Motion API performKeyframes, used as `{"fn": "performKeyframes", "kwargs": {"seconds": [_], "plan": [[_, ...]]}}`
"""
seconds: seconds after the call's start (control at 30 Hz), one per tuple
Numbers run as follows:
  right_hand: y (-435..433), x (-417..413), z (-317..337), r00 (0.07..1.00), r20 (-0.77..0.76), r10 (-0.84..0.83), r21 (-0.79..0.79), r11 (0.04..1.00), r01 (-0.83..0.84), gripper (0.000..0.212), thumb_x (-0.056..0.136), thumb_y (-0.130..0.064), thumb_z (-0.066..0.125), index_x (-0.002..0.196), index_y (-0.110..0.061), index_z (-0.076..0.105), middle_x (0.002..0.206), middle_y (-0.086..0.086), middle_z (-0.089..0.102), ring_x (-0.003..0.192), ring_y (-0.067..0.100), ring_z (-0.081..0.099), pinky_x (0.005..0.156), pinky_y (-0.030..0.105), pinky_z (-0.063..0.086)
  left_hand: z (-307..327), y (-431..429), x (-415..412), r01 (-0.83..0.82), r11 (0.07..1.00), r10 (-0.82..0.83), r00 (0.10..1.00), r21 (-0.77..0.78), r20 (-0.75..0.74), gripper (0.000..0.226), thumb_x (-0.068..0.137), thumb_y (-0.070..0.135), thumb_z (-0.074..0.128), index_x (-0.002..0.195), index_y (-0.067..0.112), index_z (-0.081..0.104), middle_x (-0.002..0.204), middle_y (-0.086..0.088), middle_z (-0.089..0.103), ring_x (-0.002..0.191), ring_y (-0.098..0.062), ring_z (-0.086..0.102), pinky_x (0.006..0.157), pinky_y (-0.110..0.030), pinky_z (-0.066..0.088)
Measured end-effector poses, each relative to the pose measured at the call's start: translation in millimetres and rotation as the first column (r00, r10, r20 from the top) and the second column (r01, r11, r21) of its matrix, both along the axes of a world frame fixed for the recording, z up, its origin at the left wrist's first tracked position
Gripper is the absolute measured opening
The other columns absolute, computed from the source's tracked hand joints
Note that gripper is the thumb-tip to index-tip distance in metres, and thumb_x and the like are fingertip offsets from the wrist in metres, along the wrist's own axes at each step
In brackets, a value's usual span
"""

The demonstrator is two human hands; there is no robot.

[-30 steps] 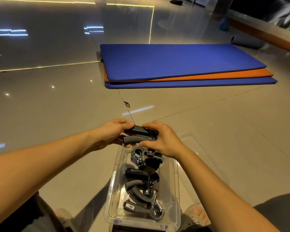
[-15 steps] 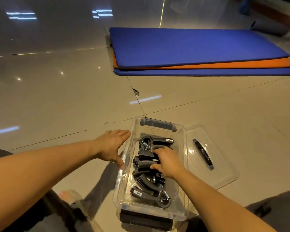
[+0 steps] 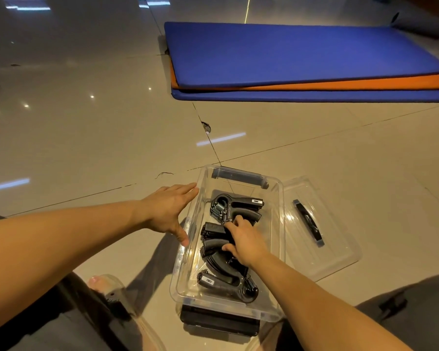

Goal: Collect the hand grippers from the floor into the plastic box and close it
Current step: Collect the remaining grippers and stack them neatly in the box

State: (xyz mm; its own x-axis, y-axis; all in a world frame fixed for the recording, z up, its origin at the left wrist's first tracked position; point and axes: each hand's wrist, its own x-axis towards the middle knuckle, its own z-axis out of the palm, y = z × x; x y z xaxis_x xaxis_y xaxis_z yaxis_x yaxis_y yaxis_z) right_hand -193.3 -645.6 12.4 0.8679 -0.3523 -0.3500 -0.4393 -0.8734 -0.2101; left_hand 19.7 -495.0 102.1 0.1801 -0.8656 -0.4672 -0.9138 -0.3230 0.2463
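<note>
My view looks down on a clear plastic box [image 3: 280, 211] standing open on the tiled floor [image 3: 86, 148] at lower centre of the frame, with black latches at its far end [image 3: 238, 176] and near end [image 3: 219, 323]. Inside it the black hand grippers [image 3: 238, 205] lie piled along its length, one apart at the far end with its spring showing, the others overlapping toward the near end.

My right hand [image 3: 247, 240] reaches into the middle of the pile, fingers curled over one gripper's handle and thumb on the opposite side, clasping it. My left hand [image 3: 166, 211] is spread, fingers straight, just outside the box's left wall, thumb down at the rim; it holds nothing.

The clear lid [image 3: 337, 259] lies flat on the floor touching the box's right side, its black handle [image 3: 308, 224] facing up.

Well beyond the box, at upper right of the frame, three mats are stacked: a blue mat [image 3: 289, 51] on top, an orange mat [image 3: 352, 84] under it, another blue one at the bottom. A rolled grey mat [image 3: 421, 24] lies at the frame's top right corner. At lower left a toe [image 3: 96, 279] shows in a clear sandal.
</note>
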Motion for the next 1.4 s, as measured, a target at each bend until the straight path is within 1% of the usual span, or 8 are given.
{"fn": "performKeyframes", "kwargs": {"seconds": [0.4,0.53,0.67,0.8,1.03,1.17,1.27,1.4], "plan": [[-4.8,-1.5,-3.9,0.998,-0.002,-0.065,0.071,0.995,0.065,0.067,0.086,-0.037,0.077,0.144,-0.024,0.046,0.131,0.006,0.047,0.121,0.028,0.05,0.098,0.044,0.049,1.3,-0.4,-0.9,-0.01,1.0,0.01,1.0,0.001,-0.004,0.146,0.056,0.078,0.076,0.16,0.019,-0.007,0.169,-0.001,-0.008,0.154,-0.023,0.002,0.122,-0.038,0.009],[-5.0,1.4,-2.6,0.976,0.059,-0.208,0.188,0.963,0.194,0.063,0.085,-0.046,0.075,0.139,-0.023,0.051,0.131,0.004,0.049,0.121,0.025,0.052,0.101,0.041,0.048,4.0,-0.7,-2.2,-0.007,1.0,0.007,1.0,0.015,0.001,0.145,0.057,0.077,0.077,0.16,0.019,-0.007,0.168,-0.001,-0.009,0.154,-0.023,0.002,0.124,-0.039,0.01],[-4.6,7.1,-2.8,0.97,0.039,-0.241,0.264,0.938,0.223,0.067,0.088,-0.035,0.075,0.148,-0.02,0.048,0.141,0.002,0.048,0.128,0.026,0.052,0.11,0.043,0.043,6.2,-1.0,-3.5,-0.01,1.0,0.01,1.0,0.021,0.0,0.144,0.058,0.076,0.078,0.16,0.019,-0.007,0.169,-0.001,-0.008,0.154,-0.023,0.002,0.125,-0.04,0.011],[-1.2,10.8,-2.2,0.98,0.018,-0.196,0.236,0.954,0.187,0.06,0.09,-0.029,0.072,0.146,-0.025,0.052,0.135,0.0,0.049,0.125,0.027,0.054,0.109,0.045,0.043,8.3,-1.2,-5.1,-0.02,0.999,0.02,1.0,0.033,0.007,0.144,0.058,0.075,0.078,0.16,0.02,-0.007,0.169,-0.001,-0.008,0.154,-0.023,0.002,0.125,-0.042,0.011],[-1.0,12.3,8.3,0.96,0.041,-0.275,0.285,0.925,0.253,0.065,0.087,-0.025,0.076,0.147,-0.018,0.052,0.147,0.003,0.047,0.135,0.025,0.048,0.115,0.037,0.039,16.2,4.6,-13.6,-0.077,0.996,0.073,0.995,0.053,0.065,0.14,0.062,0.073,0.078,0.16,0.017,-0.006,0.169,-0.004,-0.006,0.154,-0.028,0.004,0.124,-0.045,0.012],[-4.1,14.7,33.0,0.882,0.146,-0.448,0.379,0.849,0.368,0.053,0.09,-0.012,0.071,0.141,-0.015,0.058,0.14,0.007,0.053,0.128,0.026,0.054,0.11,0.036,0.044,28.2,16.3,-23.3,-0.1,0.995,0.097,0.989,0.019,0.113,0.134,0.064,0.071,0.078,0.16,0.017,0.001,0.169,-0.005,-0.001,0.154,-0.03,0.007,0.124,-0.047,0.015],[-5.9,20.0,65.9,0.748,0.23,-0.623,0.512,0.731,0.451,0.041,0.092,-0.004,0.065,0.132,-0.014,0.064,0.129,0.008,0.063,0.113,0.022,0.063,0.1,0.04,0.053,41.1,30.8,-31.5,-0.111,0.992,0.119,0.977,-0.055,0.177,0.122,0.069,0.066,0.078,0.159,0.02,0.011,0.168,-0.005,0.005,0.153,-0.03,0.011,0.123,-0.047,0.019],[4.2,30.7,124.4,0.651,0.379,-0.658,0.555,0.724,0.409,0.028,0.094,-0.006,0.062,0.119,-0.015,0.07,0.106,0.0,0.068,0.1,0.017,0.065,0.092,0.037,0.055,61.5,59.6,-44.2,-0.155,0.981,0.179,0.958,-0.118,0.226,0.105,0.074,0.061,0.077,0.157,0.025,0.023,0.168,-0.004,0.012,0.151,-0.028,0.019,0.119,-0.045,0.024]]}}
